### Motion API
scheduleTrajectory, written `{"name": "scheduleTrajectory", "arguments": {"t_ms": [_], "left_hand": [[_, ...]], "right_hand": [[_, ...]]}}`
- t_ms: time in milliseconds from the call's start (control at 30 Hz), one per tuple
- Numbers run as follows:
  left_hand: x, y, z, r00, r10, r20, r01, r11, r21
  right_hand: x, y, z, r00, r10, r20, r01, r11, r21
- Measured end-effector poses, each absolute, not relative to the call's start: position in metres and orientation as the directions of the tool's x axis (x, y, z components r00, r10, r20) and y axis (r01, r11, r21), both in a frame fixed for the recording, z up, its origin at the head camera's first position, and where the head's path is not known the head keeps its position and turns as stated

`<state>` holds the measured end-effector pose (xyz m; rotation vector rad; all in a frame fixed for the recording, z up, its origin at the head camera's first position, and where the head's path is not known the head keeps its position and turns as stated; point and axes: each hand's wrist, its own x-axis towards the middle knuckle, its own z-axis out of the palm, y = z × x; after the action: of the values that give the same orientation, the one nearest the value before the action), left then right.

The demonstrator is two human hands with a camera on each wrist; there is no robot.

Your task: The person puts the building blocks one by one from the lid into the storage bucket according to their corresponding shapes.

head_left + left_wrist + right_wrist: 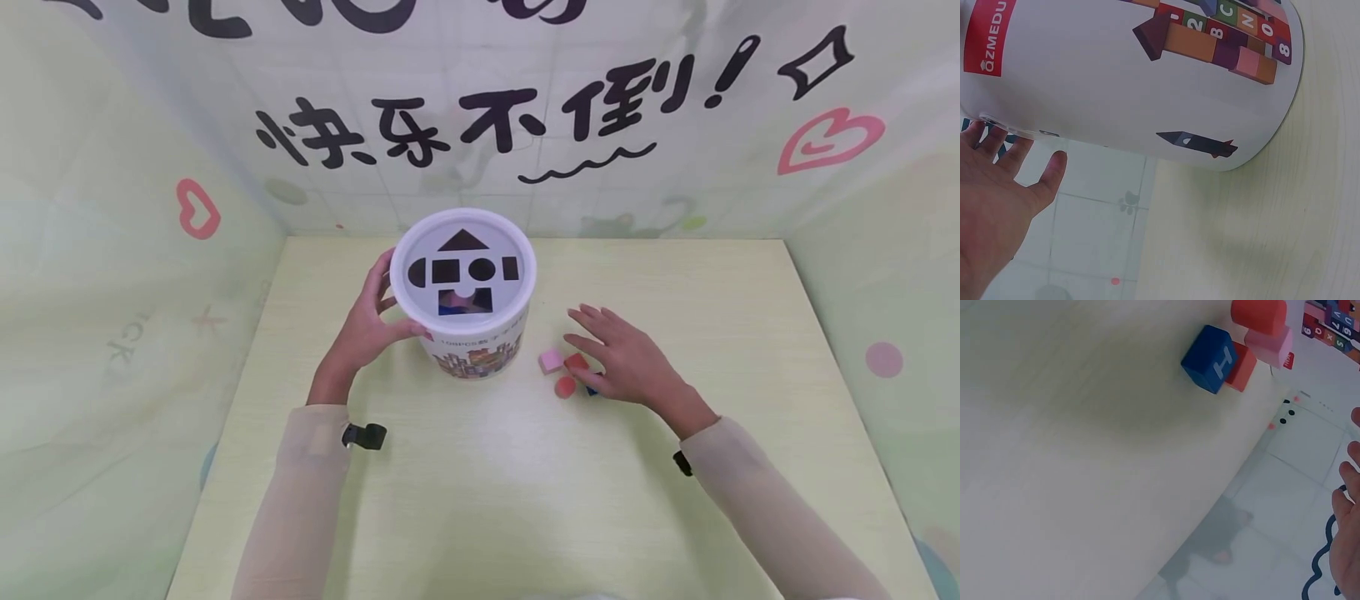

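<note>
Toward the back of the table [480, 492], left of its middle: a white tub [480, 358], apparently upright, its cut-out lid [405, 237] on top.
Left hand [367, 325]: grips the tub's left side, thumb near the lid's edge, other fingers round the back.
Right hand [633, 358]: fingers extended and loosely spread over the blocks, holding nothing.
Blocks: just right of the tub, clustered close together: pink block [551, 361], red block [576, 362], round red piece [565, 387], blue block [1209, 359] marked H.
Good handling: the step looks like bracing the tub while reaching for a block; a light, firm left hold should prevent sliding, and right thumb and fingertips would best meet opposite faces of one block, clear of its neighbours.
Tub's axis: vertical, holes facing up; the triangular hole [463, 242] points toward the back wall, the notched hole [465, 307] lies nearest the person.
Round piece's axis: a round face shows to the head camera; upright or tilted, I cannot tell.
</note>
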<state>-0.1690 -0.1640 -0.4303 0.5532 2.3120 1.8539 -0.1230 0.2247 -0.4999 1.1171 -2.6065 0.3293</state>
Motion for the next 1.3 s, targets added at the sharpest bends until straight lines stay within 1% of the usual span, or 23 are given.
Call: {"name": "scheduleTrajectory", "arguments": {"t_ms": [133, 267, 467, 667, 867, 1100, 1300], "left_hand": [[-0.169, -0.164, -0.430, -0.926, 0.356, 0.123, 0.197, 0.182, 0.963], [-0.169, -0.164, -0.431, -0.926, 0.356, 0.123, 0.197, 0.180, 0.964], [-0.169, -0.164, -0.431, -0.925, 0.359, 0.124, 0.200, 0.182, 0.963], [-0.169, -0.164, -0.431, -0.927, 0.356, 0.119, 0.199, 0.199, 0.960], [-0.169, -0.165, -0.432, -0.925, 0.360, 0.125, 0.203, 0.188, 0.961], [-0.182, -0.171, -0.455, -0.926, 0.352, 0.136, 0.210, 0.181, 0.961], [-0.184, -0.172, -0.462, -0.926, 0.347, 0.151, 0.224, 0.179, 0.958]], "right_hand": [[-0.116, 0.224, -0.511, -0.675, -0.665, 0.319, -0.725, 0.678, -0.120], [-0.112, 0.223, -0.523, -0.692, -0.644, 0.326, -0.713, 0.680, -0.171], [-0.106, 0.222, -0.539, -0.679, -0.635, 0.368, -0.723, 0.667, -0.181], [-0.102, 0.220, -0.545, -0.707, -0.626, 0.329, -0.700, 0.686, -0.199], [-0.100, 0.220, -0.550, -0.710, -0.633, 0.309, -0.698, 0.692, -0.186], [-0.101, 0.221, -0.555, -0.690, -0.660, 0.298, -0.715, 0.687, -0.134], [-0.100, 0.222, -0.557, -0.694, -0.671, 0.260, -0.711, 0.695, -0.105]]}}
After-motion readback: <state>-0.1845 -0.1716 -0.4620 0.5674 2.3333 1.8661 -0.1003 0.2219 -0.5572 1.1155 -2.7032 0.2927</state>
